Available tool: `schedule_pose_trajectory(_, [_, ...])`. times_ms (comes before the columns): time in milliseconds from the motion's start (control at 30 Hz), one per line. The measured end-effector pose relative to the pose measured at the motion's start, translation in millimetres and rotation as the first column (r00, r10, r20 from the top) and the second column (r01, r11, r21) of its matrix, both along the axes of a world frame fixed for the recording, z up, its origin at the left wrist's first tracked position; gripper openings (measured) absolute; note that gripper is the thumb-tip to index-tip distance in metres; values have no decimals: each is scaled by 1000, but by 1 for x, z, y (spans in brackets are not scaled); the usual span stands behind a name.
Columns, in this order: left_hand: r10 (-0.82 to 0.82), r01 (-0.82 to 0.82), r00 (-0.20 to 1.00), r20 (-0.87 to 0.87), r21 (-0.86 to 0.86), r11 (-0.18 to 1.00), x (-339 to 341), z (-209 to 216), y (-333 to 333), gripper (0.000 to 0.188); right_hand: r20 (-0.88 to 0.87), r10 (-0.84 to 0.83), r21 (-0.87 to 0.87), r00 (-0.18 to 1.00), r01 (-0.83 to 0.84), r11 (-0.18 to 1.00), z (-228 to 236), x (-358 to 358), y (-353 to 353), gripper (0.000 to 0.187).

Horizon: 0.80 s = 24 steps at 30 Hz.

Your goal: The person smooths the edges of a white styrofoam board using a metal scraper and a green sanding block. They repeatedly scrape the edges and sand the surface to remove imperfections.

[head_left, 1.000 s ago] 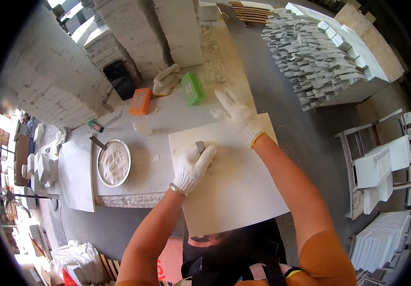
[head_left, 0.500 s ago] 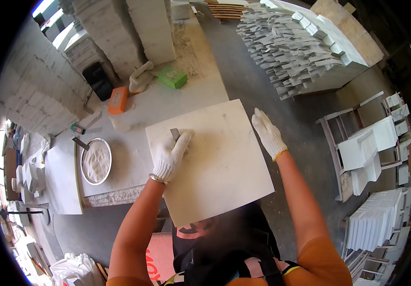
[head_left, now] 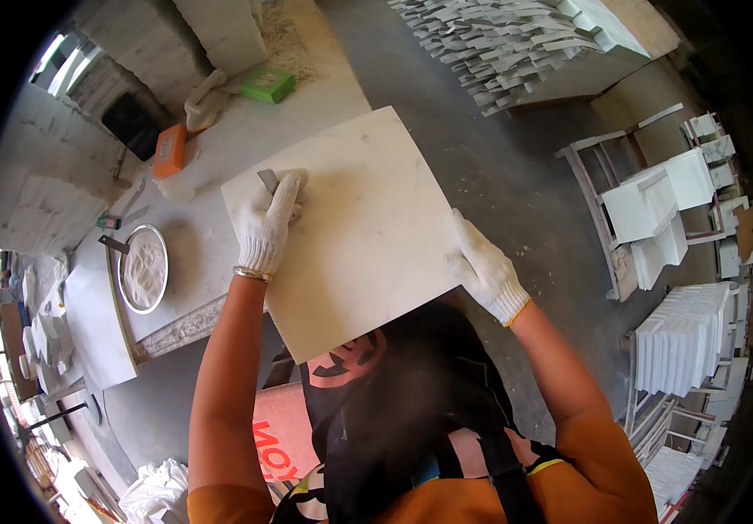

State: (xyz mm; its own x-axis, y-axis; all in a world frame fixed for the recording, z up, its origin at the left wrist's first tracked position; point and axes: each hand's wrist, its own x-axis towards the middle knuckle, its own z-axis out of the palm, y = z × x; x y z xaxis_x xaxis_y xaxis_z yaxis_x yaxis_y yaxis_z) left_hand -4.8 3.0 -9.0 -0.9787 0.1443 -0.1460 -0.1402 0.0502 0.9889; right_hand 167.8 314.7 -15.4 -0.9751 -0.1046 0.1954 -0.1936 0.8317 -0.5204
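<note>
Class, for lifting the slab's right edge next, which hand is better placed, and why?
Probably the right hand: it is at that edge of the white slab, with no tool visible in it. The left hand lies near the opposite side, holding a flat grey tool.

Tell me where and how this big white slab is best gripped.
Probably by the right edge of the white slab, coming from the right and pinching it from above and below. It is thin and flat, and that side juts past the table, so its underside should be reachable there. The right hand is at that edge.
</note>
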Motion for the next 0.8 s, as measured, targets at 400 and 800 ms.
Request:
schedule_pose_trajectory(400, [-41, 38, 997, -64, -52, 998, -3, 1, -13, 39, -38, -197, 119, 980, 200, 973, 26, 21, 23, 62])
schedule_pose_trajectory(800, [210, -219, 975, 70, 151, 964, 121, 22, -74, 41, 279, -331, -256, 901, 402, 879, 12, -30, 44, 61])
